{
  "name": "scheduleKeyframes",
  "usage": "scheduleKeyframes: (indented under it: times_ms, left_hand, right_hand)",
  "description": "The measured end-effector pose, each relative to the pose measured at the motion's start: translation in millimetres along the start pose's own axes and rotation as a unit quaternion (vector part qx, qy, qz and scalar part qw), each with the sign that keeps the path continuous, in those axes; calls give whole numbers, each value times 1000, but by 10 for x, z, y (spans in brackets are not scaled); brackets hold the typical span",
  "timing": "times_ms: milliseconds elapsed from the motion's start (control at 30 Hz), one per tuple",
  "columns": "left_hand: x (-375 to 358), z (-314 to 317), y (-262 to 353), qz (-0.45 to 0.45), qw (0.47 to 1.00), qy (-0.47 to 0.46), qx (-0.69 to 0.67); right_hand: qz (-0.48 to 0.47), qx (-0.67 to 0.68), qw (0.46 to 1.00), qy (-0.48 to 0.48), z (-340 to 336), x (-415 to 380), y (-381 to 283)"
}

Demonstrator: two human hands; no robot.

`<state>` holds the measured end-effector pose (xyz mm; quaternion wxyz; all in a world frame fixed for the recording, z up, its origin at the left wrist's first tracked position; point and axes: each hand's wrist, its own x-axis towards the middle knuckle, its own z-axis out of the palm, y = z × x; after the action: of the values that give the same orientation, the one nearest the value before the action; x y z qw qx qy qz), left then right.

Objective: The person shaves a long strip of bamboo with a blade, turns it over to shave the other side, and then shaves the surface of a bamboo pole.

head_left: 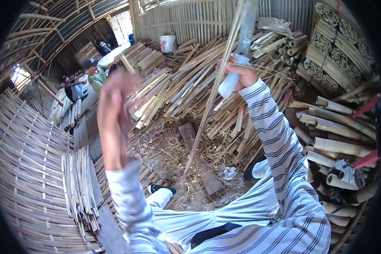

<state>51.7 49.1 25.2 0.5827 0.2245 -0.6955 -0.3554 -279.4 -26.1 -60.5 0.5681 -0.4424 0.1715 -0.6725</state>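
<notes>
My right hand (242, 73) is raised and closed around the pale wrapped handle (228, 86) of a long tool. Its blade (246, 31), greyish and wide, points up. A long thin bamboo strip (204, 116) runs from the top of the view past this hand down to the ground between my feet. A few thin fibres stick out to the right of the hand. My left hand (116, 95) is raised at the left, blurred by motion, and touches no strip that I can make out. Its fingers are smeared.
Split bamboo (186, 93) lies heaped ahead. Shavings and a flat board (199, 158) are on the ground between my feet. Bamboo tubes (343, 148) are stacked at the right, bundled coils (336, 55) above them. A woven bamboo panel (25, 169) is at left. Two people (94, 78) sit far left.
</notes>
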Motion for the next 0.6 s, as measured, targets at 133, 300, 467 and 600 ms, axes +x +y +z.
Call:
scheduleKeyframes:
  times_ms: [133,300,467,600]
  left_hand:
    - [1143,207,277,23,980,-74,-185]
    - [1448,683,708,-10,994,-104,15]
    - [1416,502,715,-20,995,-103,0]
    - [1474,377,689,-49,989,-122,-65]
  right_hand:
    - [58,35,995,-76,440,-19,274]
    - [154,4,978,-143,757,23,709]
    - [169,94,961,-197,1002,-62,780]
    - [166,29,967,-189,1072,18,846]
